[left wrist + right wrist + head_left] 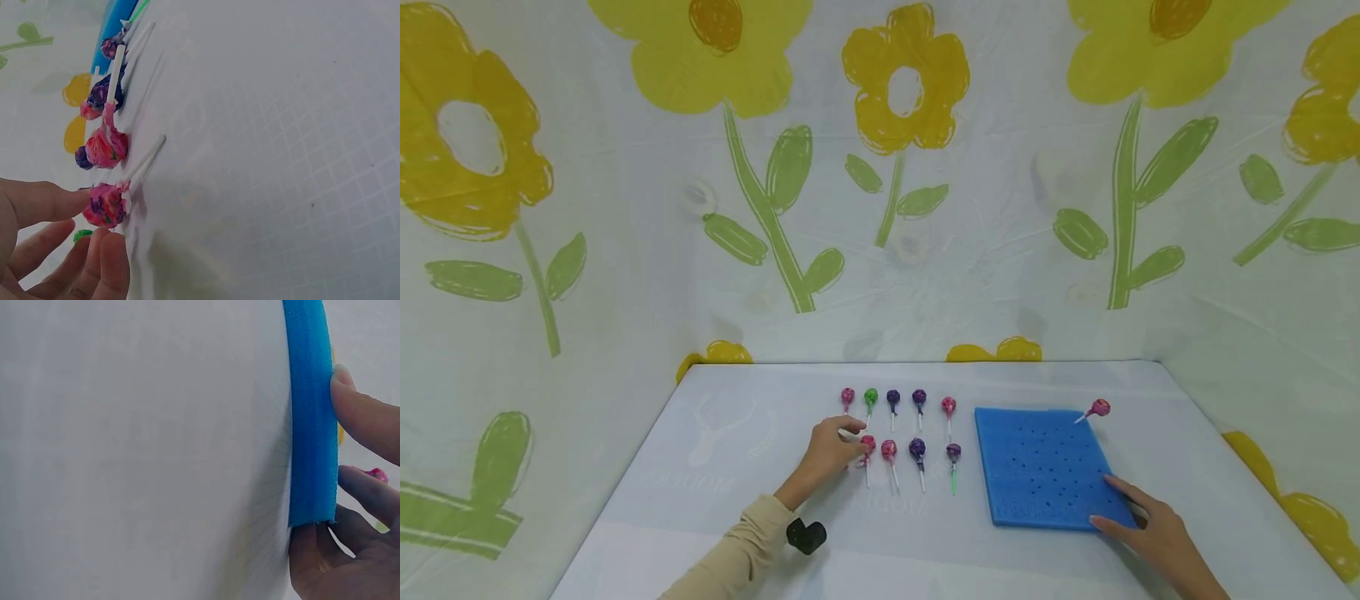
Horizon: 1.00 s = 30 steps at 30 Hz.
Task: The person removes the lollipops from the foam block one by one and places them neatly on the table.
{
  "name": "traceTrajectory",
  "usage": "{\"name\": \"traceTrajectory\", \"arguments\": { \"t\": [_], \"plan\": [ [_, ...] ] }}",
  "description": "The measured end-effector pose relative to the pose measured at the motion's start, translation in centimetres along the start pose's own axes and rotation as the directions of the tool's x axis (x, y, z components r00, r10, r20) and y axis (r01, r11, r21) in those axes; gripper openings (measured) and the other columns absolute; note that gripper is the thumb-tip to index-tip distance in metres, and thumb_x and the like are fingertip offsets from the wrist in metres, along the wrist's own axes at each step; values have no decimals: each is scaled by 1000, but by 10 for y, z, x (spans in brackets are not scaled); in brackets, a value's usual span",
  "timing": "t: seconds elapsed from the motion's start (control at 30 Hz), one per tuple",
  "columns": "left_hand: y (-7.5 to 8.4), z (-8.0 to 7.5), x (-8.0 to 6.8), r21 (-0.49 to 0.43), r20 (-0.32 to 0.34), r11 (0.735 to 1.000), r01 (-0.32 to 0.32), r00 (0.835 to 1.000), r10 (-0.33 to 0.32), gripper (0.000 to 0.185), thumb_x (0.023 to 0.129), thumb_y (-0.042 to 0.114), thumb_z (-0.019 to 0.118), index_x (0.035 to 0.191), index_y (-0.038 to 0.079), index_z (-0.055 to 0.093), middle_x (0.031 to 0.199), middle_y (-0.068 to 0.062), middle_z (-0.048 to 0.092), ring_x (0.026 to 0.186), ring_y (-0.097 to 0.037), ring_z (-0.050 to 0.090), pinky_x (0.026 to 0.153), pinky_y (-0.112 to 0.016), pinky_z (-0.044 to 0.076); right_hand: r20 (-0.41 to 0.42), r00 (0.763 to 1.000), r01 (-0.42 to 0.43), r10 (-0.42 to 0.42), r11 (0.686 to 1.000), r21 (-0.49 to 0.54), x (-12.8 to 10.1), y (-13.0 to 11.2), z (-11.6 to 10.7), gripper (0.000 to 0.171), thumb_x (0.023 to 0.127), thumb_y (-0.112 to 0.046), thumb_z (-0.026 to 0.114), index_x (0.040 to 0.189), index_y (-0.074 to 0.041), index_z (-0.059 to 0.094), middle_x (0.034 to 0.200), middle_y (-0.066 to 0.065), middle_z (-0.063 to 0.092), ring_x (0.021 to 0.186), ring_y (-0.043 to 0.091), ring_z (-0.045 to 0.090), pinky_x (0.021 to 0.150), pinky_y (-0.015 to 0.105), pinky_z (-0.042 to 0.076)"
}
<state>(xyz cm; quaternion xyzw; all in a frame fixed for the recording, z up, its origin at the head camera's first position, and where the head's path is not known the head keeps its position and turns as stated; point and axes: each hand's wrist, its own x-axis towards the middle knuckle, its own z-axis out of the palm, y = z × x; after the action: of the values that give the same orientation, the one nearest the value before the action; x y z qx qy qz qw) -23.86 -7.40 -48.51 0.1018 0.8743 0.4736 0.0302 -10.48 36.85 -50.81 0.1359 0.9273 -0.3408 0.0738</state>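
Note:
My left hand [831, 454] is at the left end of the front row of wrapped lollipops. Its thumb and fingers are spread around a pink lollipop [106, 205], one fingertip right at the wrapper, with a gap showing between the digits. That lollipop's white stick points toward me. Beside it lies another pink lollipop [889, 451], then a purple one [917, 449] and a purple one with a green stick [953, 452]. My right hand [1153, 525] holds the near right corner of a blue foam board [1037, 467] dotted with small holes, thumb on top and other fingers against the edge.
A back row has a pink lollipop [847, 395], a green one [870, 397], two purple ones and a red-pink one [949, 406]. One pink lollipop [1099, 407] stands tilted at the board's far right corner. A black heart-shaped piece [806, 536] is beside the left sleeve.

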Motion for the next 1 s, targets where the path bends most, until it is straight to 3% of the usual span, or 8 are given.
{"name": "traceTrajectory", "arguments": {
  "t": [0.3, 0.57, 0.73, 1.0],
  "plan": [
    [9, -2, 3, -34, -14, 998, -46, 999, 46, 24, 79, 4, 72, 102, -1, 68, 99, -16, 63, 72, -17, 59, 54, -27, 52, 17, 1000, 15, -16, 1000, 24, -6, -9, -7, 101, 73, -59, 71, 143, 3, 32, 142, 39, 22, 128, 56, 23, 96, 58, 37],
    [34, 6, 6, -80, 17, 994, -73, 997, 75, 22, 81, 8, 71, 103, 1, 69, 102, -16, 64, 74, -17, 58, 59, -26, 52, 0, 1000, 21, -21, 1000, 3, 13, 15, 2, 98, 73, -58, 71, 144, 0, 34, 142, 38, 24, 127, 56, 26, 95, 56, 39],
    [46, 17, 8, -148, 38, 987, -67, 997, 73, 23, 82, 12, 72, 103, 3, 69, 102, -16, 64, 73, -17, 59, 59, -26, 53, -8, 1000, 22, -22, 1000, -11, 16, 21, 5, 98, 72, -58, 72, 143, -1, 36, 141, 38, 26, 126, 55, 28, 93, 55, 41],
    [65, 42, 11, -241, 68, 970, -44, 996, 62, 17, 84, 12, 71, 101, 9, 70, 102, -14, 63, 73, -16, 57, 61, -28, 54, 4, 1000, -4, 4, 1000, -13, 4, 2, 2, 103, 71, -60, 71, 141, 5, 35, 139, 41, 24, 125, 58, 25, 92, 58, 39]
  ]
}}
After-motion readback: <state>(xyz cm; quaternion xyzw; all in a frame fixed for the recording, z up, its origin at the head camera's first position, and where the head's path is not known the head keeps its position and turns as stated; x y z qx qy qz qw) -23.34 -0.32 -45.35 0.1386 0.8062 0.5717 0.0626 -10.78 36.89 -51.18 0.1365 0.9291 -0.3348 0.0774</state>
